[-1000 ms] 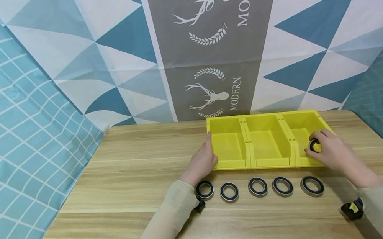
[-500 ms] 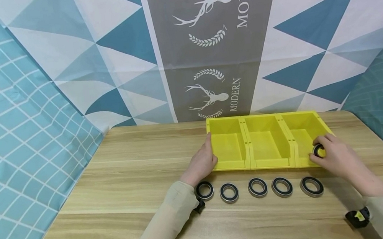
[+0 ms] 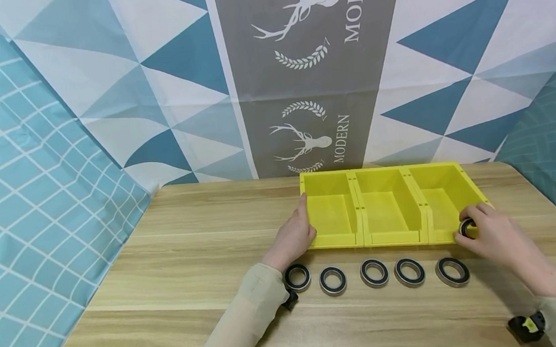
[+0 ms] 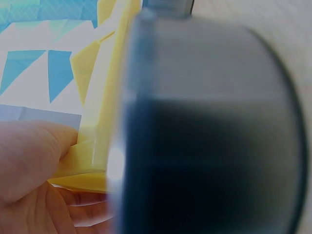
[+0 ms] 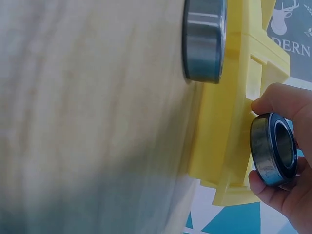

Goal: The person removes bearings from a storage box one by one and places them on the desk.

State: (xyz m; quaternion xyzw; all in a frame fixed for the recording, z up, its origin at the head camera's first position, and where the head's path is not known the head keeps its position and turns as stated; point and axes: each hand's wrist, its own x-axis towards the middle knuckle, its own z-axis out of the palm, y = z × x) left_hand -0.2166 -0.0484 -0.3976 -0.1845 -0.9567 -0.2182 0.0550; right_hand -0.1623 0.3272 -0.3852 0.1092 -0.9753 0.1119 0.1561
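Observation:
Three joined yellow bins (image 3: 395,237) stand in a row on the wooden table. My left hand (image 3: 291,239) grips the front left corner of the leftmost bin, thumb at the front and fingers curled below in the left wrist view. Between thumb and fingers my right hand (image 3: 497,236) pinches a ball bearing (image 5: 262,146), a steel ring with a black seal. It is tilted on edge over the front of the rightmost bin. In the right wrist view the fingertips (image 5: 263,103) press opposite sides of the ring.
Several similar bearings lie flat in a row before the bins, from a left bearing (image 3: 288,278) beside the left wrist to a right bearing (image 3: 465,274) near the right forearm. A patterned backdrop (image 3: 190,92) rises behind the table (image 3: 190,249).
My right hand has moved right and toward me with the bearing, from inside the rightmost bin to its front right corner. The left hand and the row of bearings stay put.

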